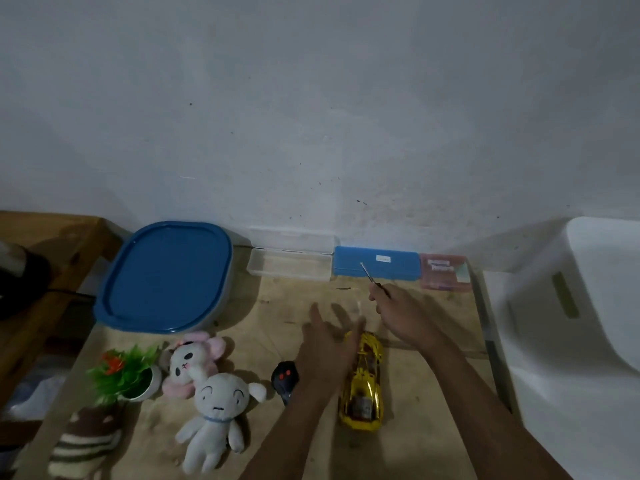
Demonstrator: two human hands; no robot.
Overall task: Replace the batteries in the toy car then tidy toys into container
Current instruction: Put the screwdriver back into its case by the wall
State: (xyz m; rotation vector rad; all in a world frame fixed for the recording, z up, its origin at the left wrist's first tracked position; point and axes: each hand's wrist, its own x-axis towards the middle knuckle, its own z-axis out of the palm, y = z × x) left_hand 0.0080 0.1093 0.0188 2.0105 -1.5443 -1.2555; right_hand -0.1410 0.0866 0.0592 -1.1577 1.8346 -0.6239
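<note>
Both forearms are reaching in from the bottom edge over the wooden table (415, 445). Just left of them, a white plush doll (216, 415) is lying face-up, soft and easy to take anywhere. Lengthwise between the arms, the gold toy car (363, 382) is sitting on the tabletop; its shiny shell is probably light, hard and slippery, so pinching both flanks mid-body looks safest. Above its nose, the left hand (329, 337) is hovering with fingers spread, holding nothing, blurred. Beyond it, the right hand (398, 311) is clasping a thin screwdriver (369, 274), its shaft pointing away. Against the wall are lying a blue-lidded container (166, 277), a clear open case (289, 266) and a blue case (377, 268).
</note>
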